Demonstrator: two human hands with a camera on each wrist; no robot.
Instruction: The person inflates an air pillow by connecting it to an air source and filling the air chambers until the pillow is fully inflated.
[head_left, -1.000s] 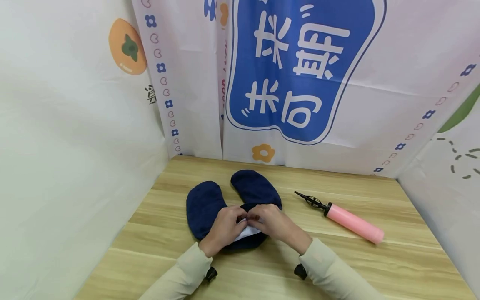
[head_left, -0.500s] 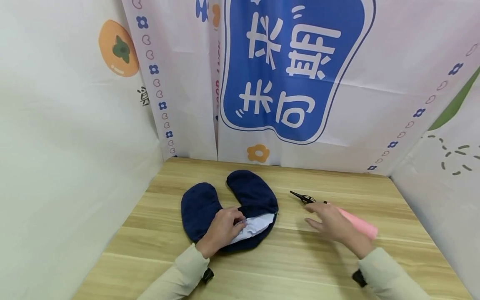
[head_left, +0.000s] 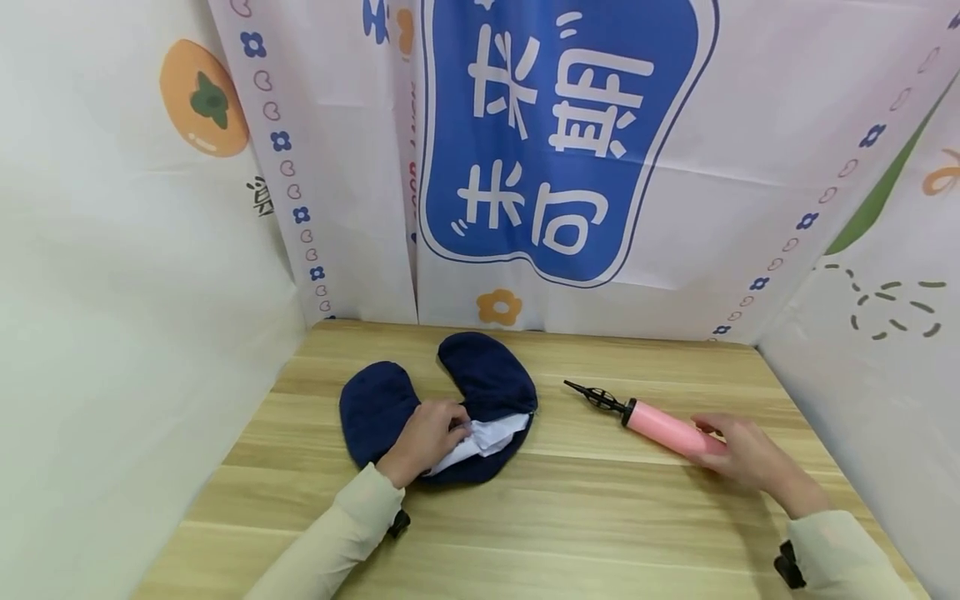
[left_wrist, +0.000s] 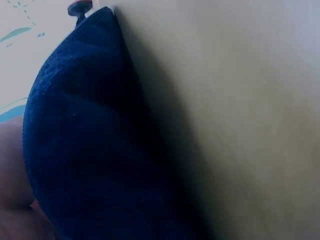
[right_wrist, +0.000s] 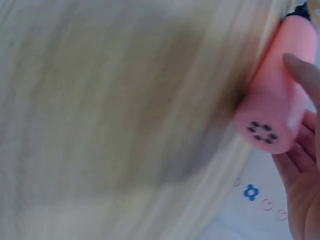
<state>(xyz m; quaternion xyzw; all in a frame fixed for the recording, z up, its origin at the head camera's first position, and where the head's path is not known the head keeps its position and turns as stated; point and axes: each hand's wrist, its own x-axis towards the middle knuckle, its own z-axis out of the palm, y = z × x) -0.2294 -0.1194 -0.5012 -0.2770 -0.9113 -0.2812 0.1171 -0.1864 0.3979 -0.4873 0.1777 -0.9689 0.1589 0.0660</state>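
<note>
A navy U-shaped neck pillow (head_left: 491, 375) lies on the table, its zipped cover open along the near curve. White inner material (head_left: 491, 435) shows through the gap. My left hand (head_left: 427, 433) pinches the pillow at that opening; its fingertips are partly hidden. Navy cloth (left_wrist: 100, 135) fills much of the left wrist view. To the right lies a pink hand pump (head_left: 663, 427) with a black nozzle (head_left: 600, 398) pointing left and away. My right hand (head_left: 750, 454) grips the pump near its rear end, thumb on one side and fingers on the other in the right wrist view.
The wooden table (head_left: 585, 517) ends at a white printed curtain (head_left: 360, 208) at the back. White sheets also rise along the left and right sides. Bare wood separates the pillow from the pump.
My right hand has left the pillow opening, moved right and taken hold of the pump. The left hand stays at the pillow. More of the white inner material is exposed.
</note>
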